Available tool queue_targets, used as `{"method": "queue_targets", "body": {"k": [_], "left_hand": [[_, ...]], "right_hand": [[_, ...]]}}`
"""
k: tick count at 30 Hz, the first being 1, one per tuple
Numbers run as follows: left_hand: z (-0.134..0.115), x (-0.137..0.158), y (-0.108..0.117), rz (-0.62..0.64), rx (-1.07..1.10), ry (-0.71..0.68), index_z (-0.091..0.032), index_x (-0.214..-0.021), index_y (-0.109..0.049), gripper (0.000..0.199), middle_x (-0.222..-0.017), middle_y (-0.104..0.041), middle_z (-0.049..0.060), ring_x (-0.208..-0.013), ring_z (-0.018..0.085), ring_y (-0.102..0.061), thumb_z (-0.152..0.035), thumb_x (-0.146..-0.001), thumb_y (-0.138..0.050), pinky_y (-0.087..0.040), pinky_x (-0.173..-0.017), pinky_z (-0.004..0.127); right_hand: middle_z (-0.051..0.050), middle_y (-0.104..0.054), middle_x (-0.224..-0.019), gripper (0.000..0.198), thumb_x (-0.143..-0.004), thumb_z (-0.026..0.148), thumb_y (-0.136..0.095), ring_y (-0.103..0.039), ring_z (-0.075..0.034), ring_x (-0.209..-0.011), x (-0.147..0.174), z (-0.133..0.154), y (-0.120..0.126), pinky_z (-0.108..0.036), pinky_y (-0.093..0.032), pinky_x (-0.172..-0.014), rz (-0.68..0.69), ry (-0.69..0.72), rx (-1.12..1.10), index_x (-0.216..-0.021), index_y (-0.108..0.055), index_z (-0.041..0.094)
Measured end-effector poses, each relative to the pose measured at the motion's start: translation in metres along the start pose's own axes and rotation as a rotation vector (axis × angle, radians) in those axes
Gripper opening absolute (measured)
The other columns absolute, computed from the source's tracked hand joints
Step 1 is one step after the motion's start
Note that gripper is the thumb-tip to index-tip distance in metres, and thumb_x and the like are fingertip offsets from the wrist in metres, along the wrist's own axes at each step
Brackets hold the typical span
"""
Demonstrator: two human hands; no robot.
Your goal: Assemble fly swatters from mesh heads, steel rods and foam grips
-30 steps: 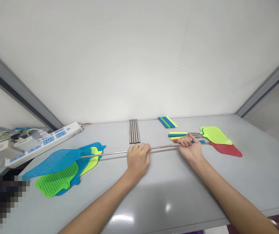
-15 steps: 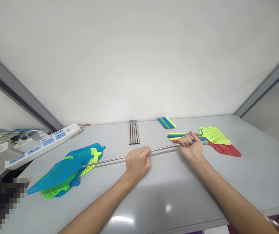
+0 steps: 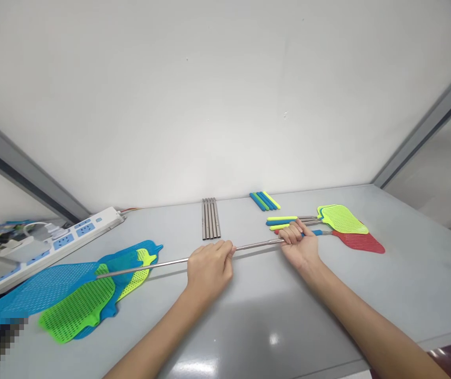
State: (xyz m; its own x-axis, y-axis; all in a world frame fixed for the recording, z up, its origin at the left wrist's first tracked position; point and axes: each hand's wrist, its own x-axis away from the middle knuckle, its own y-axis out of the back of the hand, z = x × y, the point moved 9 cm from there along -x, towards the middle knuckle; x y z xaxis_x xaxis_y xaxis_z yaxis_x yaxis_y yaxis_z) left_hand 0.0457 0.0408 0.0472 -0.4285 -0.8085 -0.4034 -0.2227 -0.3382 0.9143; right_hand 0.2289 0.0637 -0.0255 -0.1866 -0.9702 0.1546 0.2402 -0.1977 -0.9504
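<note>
A blue fly swatter [image 3: 57, 287] with a long telescopic metal rod stretches across the view, held in both hands. My left hand [image 3: 210, 268] is closed around the middle of the rod. My right hand [image 3: 299, 245] wraps the rod's right end, and a blue handle end shows just past the fingers. The blue mesh head hangs at the left, over a pile of loose swatter heads: a green one [image 3: 77, 305], a yellow one [image 3: 135, 284] and blue ones. Behind my right hand lie swatters with a yellow head [image 3: 343, 219] and a red head [image 3: 361, 242].
Several metal tubes [image 3: 211, 218] lie side by side near the wall. To their right is a row of blue, green and yellow handles [image 3: 264, 201]. A white power strip [image 3: 104, 218] with plugs runs along the left of the grey table [image 3: 249, 337].
The blue head has moved left, and more rod shows between it and my left hand. My left hand has shifted slightly left. The view has also shifted a little.
</note>
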Motion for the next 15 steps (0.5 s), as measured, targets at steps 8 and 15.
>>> {"method": "queue_targets", "body": {"k": [8,15], "left_hand": [[-0.003,0.009,0.014,-0.045,-0.015,0.073,-0.021,-0.056,-0.045,0.024,-0.05,-0.053,-0.005,-0.045,0.012,-0.043,-0.022,-0.079,-0.037,-0.021,-0.049,0.025],[-0.005,0.016,0.018,-0.094,-0.01,0.119,-0.021,-0.055,-0.047,0.023,-0.046,-0.051,-0.004,-0.044,0.012,-0.043,-0.017,-0.076,-0.039,-0.022,-0.049,0.026]], "right_hand": [[0.008,-0.006,-0.043,0.033,-0.083,0.02,-0.031,-0.015,-0.006,-0.033,0.006,-0.001,-0.007,-0.019,-0.025,-0.034,0.05,0.014,0.03,-0.052,-0.019,0.018],[0.008,-0.006,-0.043,0.033,-0.082,0.019,-0.034,-0.015,-0.007,-0.034,0.01,-0.01,-0.004,-0.018,-0.025,-0.033,0.026,-0.004,-0.04,-0.053,-0.016,0.019]]}}
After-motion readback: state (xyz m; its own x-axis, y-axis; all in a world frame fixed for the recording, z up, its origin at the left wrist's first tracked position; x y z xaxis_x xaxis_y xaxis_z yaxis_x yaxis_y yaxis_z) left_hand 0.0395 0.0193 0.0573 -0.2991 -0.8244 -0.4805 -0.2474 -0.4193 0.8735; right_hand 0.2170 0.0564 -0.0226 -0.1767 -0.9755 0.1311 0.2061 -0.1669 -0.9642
